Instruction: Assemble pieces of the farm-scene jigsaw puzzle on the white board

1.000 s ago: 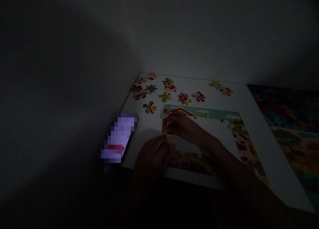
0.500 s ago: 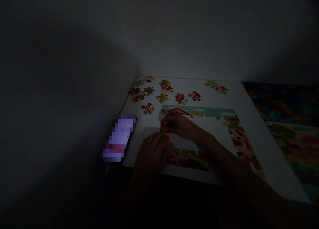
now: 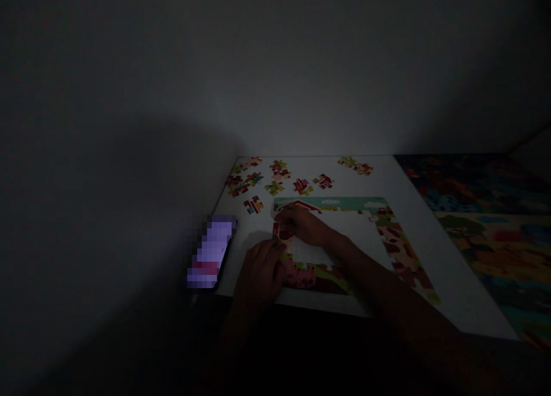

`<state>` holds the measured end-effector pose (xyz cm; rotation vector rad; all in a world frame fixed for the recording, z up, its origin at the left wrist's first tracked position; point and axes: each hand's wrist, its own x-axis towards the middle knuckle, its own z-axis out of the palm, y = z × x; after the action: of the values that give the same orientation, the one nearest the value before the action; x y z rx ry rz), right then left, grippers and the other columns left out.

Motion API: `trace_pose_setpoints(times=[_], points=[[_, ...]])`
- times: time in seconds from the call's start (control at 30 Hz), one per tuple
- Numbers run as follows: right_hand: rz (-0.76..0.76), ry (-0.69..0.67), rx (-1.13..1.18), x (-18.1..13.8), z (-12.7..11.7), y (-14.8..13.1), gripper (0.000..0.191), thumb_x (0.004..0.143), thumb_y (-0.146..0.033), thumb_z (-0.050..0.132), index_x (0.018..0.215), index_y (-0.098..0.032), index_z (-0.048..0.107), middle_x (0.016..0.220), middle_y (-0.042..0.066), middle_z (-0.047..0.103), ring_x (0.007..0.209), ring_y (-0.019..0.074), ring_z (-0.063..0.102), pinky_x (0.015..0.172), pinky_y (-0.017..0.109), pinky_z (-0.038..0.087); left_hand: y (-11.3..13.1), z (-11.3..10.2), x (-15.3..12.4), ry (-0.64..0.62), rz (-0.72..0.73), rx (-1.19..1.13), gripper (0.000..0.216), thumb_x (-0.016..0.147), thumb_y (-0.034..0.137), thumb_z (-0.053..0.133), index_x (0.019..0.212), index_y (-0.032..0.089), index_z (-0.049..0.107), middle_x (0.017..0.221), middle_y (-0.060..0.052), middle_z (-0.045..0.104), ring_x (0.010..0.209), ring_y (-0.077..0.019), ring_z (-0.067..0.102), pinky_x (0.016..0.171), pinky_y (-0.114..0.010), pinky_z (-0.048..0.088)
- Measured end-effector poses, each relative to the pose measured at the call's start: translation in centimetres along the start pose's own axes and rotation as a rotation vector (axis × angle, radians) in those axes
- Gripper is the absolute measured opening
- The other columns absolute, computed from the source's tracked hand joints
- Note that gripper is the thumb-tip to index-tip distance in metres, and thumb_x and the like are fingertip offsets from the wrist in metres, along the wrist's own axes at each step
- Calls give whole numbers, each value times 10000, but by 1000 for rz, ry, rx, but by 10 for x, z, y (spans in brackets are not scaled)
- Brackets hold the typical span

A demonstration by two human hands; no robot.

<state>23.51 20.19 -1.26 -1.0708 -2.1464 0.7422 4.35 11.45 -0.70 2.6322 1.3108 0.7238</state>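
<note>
Both hands rest close together on the puzzle's (image 3: 390, 241) left edge: the left hand (image 3: 260, 271) flat, the right hand (image 3: 303, 225) pinching a piece (image 3: 282, 231). Loose pieces (image 3: 275, 181) lie beyond; a phone (image 3: 212, 251) lies left.

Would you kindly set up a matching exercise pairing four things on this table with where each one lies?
Things:
1. phone
2. loose pieces
3. puzzle frame
4. printed sheet

Places:
a. far edge of the table
b. table's right side
c. middle, under both hands
d. table's left edge, screen lit

Pairs: 1-d, 2-a, 3-c, 4-b. The left hand and right hand meet at the frame's left side.
</note>
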Motion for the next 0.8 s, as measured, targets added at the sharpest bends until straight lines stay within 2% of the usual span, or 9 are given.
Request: trace_pose_setpoints(times=[0.1, 0.2, 0.37, 0.43, 0.57, 0.7, 0.8], points=[[12, 86, -22, -1, 2, 7, 305, 820, -33, 568, 1076, -156, 680, 1092, 107, 675, 1028, 192, 614, 911, 340, 476, 0, -1, 0, 8, -2, 0, 371, 845, 89, 482, 1186, 163, 607, 1234, -112, 636, 1151, -241, 575, 970, -443, 487], [42, 206, -33, -2, -5, 16, 297, 822, -35, 526, 1027, -173, 692, 1049, 92, 687, 988, 186, 626, 905, 347, 484, 0, -1, -1, 32, 4, 3, 358, 852, 92, 476, 1175, 156, 617, 1228, -116, 640, 1149, -239, 583, 970, -443, 499], [281, 592, -39, -5, -32, 41, 247, 794, -140, 525, 966, -175, 698, 975, 86, 693, 876, 209, 630, 857, 387, 502, -3, 2, -3, 77, 16, 6, 365, 865, 114, 469, 1186, 181, 631, 1225, -99, 651, 1141, -233, 599, 972, -437, 517], [369, 699, -47, -7, -43, 48, 257, 782, -172, 504, 944, -162, 703, 953, 94, 692, 861, 214, 628, 868, 397, 496, -5, 4, -4, 97, 17, 8, 362, 864, 119, 470, 1175, 188, 641, 1217, -93, 658, 1128, -231, 610, 963, -433, 529], [460, 783, -50, -13, -64, 56, 256, 758, -259, 519, 903, -178, 714, 945, 86, 701, 868, 222, 630, 877, 395, 496, -9, 9, -5, 119, 24, 11, 358, 868, 126, 467, 1165, 206, 652, 1222, -81, 662, 1123, -228, 618, 949, -429, 544], [561, 857, -64, -18, -86, 63, 330, 725, -257, 492, 954, -176, 715, 957, 89, 722, 899, 236, 651, 872, 390, 508, -7, 11, -6, 167, 19, 5, 358, 867, 116, 459, 1149, 215, 657, 1217, -76, 670, 1121, -226, 621, 954, -430, 544], [611, 849, -87, -20, -103, 71, 355, 707, -257, 498, 969, -164, 718, 938, 95, 735, 896, 250, 669, 856, 403, 521, -7, 11, -6, 195, 15, -8, 358, 876, 111, 446, 1146, 218, 654, 1207, -73, 676, 1103, -224, 631, 937, -423, 554]])
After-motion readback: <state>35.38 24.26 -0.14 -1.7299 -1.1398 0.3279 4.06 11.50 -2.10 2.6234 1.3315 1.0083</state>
